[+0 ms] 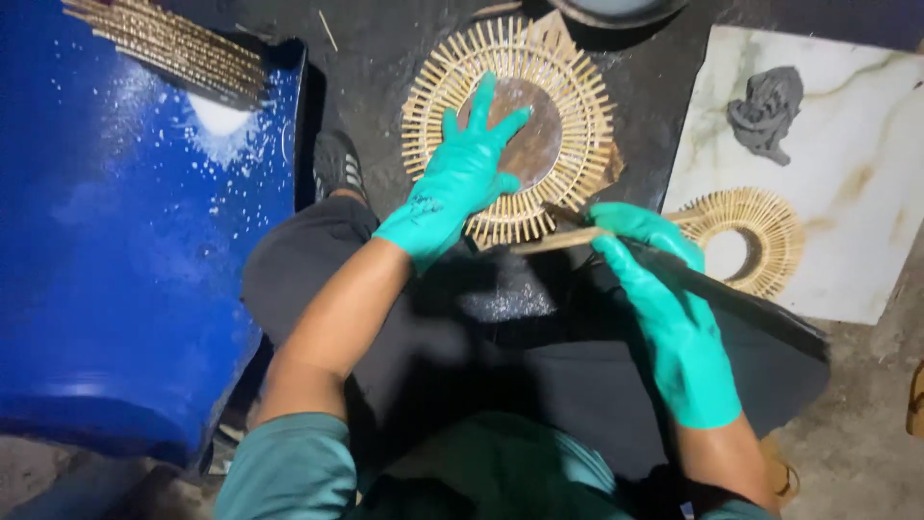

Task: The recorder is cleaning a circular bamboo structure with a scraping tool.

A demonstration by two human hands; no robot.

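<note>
Our left hand (460,183) lies flat with its fingers spread, pressing down on the brown round centre of the bamboo-stick sunburst disc (510,130); it pins the piece and closes on nothing. The disc rests on the dark floor just beyond our knees, directly ahead of that hand.

Our right hand (664,289) is wrapped shut around a long dark blade (751,303), whose long axis runs from the lower right up toward the left, and a thin bamboo strip (558,241) lies across its fingers, pointing at the disc's near rim. We judge the strip's tip to be just beside that rim, so the right hand is the nearer one to the edge being worked.

Further right, a second, smaller stick ring (760,231) lies on a white marbled slab (866,193), well apart from a grey lump (765,111). At left stands a blue drum (125,241) with a bundle of sticks (168,43) on it; we cannot tell what is inside it.
</note>
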